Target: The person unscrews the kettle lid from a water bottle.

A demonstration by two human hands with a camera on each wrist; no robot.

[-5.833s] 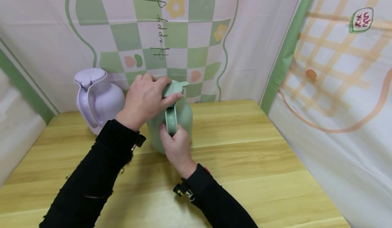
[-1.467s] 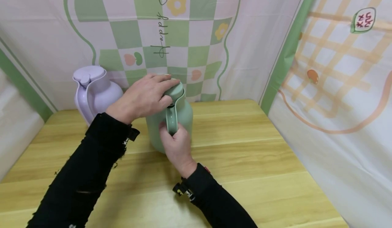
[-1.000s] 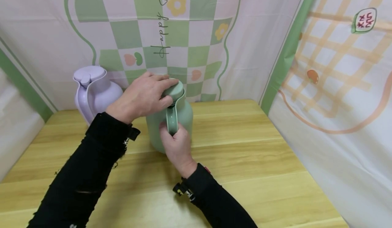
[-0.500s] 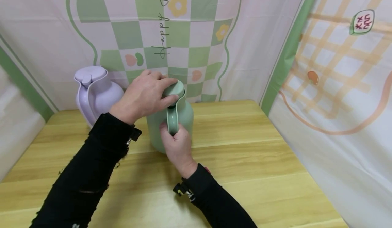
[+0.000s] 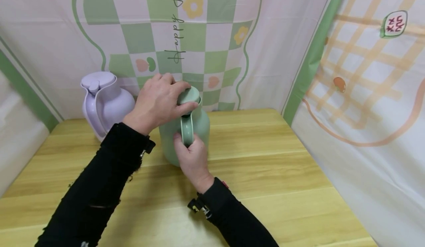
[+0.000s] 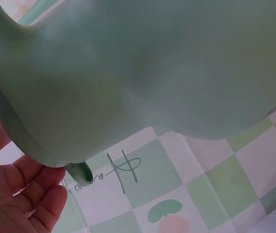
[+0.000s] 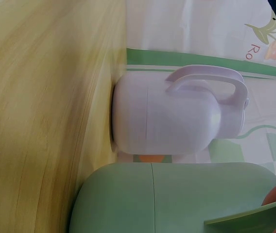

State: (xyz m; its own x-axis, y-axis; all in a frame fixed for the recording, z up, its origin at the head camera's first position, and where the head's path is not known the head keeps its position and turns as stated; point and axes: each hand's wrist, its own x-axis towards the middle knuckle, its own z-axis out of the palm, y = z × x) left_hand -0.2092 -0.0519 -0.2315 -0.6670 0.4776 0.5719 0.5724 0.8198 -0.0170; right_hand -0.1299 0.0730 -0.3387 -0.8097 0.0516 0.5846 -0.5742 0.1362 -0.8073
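A pale green thermos jug stands upright on the wooden table, its handle facing me. My right hand grips the lower part of that handle. On top, my left hand holds the round green lid, thumb on the near side and fingers over the far side. In the left wrist view the jug's body fills the upper part, and a small green tab juts out near the curled fingers. In the right wrist view the green jug lies along the bottom.
A lilac thermos jug stands at the back left of the table, close to my left forearm. Behind the table hangs a checked cloth, and another patterned cloth hangs on the right.
The lid has turned: its tab, which pointed right several seconds ago, is out of sight in the head view. My left hand and thumb have since shifted slightly right. The right hand stays put.
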